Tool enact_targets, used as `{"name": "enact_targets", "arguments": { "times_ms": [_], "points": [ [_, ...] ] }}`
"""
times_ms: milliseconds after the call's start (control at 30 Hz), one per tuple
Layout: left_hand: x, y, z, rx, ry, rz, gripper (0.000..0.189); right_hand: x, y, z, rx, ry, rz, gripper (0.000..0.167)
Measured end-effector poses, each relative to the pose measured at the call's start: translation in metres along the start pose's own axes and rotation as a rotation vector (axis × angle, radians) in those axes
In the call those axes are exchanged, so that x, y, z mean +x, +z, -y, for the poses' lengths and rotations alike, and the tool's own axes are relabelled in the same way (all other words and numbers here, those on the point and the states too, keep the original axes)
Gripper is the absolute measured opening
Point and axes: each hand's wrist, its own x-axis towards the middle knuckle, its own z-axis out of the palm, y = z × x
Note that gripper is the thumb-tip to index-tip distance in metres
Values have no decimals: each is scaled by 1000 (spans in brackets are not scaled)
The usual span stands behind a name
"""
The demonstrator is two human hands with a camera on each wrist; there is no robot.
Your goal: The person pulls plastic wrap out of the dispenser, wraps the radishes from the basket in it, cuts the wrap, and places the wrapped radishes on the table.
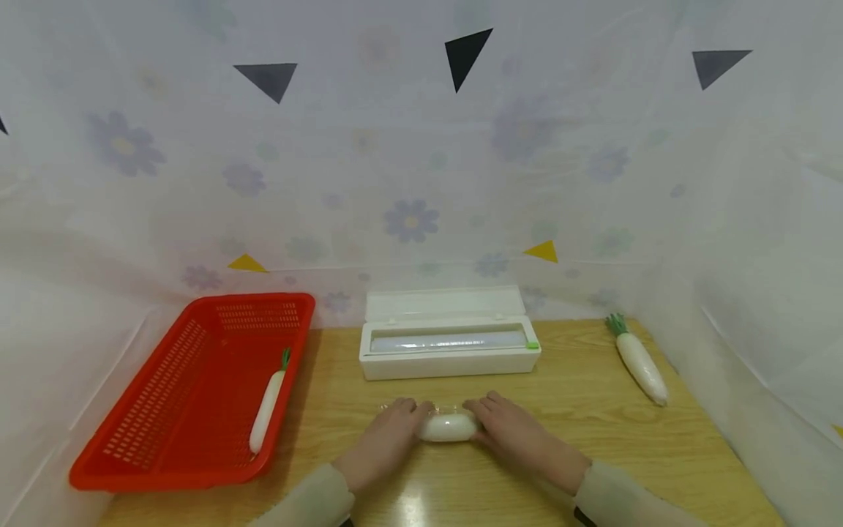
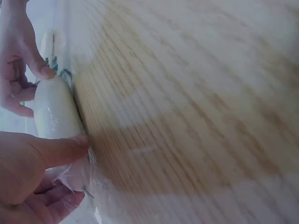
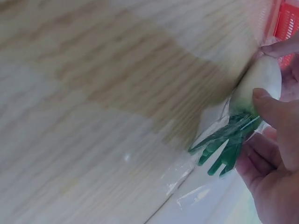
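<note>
A white radish (image 1: 449,427) lies crosswise at the front of the table, with clear cling film (image 1: 450,410) around it. My left hand (image 1: 394,433) grips its left end, thumb on the near side and fingers beyond. At the other end my right hand (image 1: 512,433) holds it near the leaves. Green leaves (image 3: 226,144) show under loose film in the right wrist view, where the right thumb (image 3: 267,103) presses on the white body. Wrinkled film (image 2: 72,179) bunches beneath the left fingers in the left wrist view.
Behind the hands stands a white box (image 1: 451,364), lid raised, holding a roll of film (image 1: 454,342). To the left, a red basket (image 1: 178,479) contains a slim radish (image 1: 266,413). A larger radish (image 1: 642,368) lies at the table's right edge. Patterned sheeting (image 1: 411,168) surrounds the table.
</note>
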Motion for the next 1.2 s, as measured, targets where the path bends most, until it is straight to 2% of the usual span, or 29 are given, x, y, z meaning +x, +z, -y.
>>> {"name": "enact_targets", "arguments": {
  "times_ms": [100,233,367,567,633,767,833,1000,1100,1200],
  "points": [
    [2,0,4,-58,-45,32,34,2,0,-2,49,10,-10,31],
    [4,-2,9,-107,-66,49,31,5,1,-5,17,-15,-56,30],
    [4,-4,14,-104,-59,28,31,7,1,-5,-63,-25,-62,40],
    [6,-5,19,-107,-13,-16,35,14,3,-4,-174,-8,-10,60],
    [6,-6,20,-130,-9,-25,35,17,6,-4,-202,1,-2,58],
    [7,-5,22,-169,-2,-48,29,20,7,-7,-190,13,1,52],
    [7,-5,23,-176,-11,-43,24,21,7,-9,-148,22,2,49],
    [10,-2,27,-154,21,-24,14,23,7,-15,-2,67,1,34],
    [10,-2,30,-137,41,-33,15,23,5,-17,11,68,-17,28],
    [10,-2,33,-149,13,-29,28,25,3,-17,-43,42,-33,26]
  ]
}}
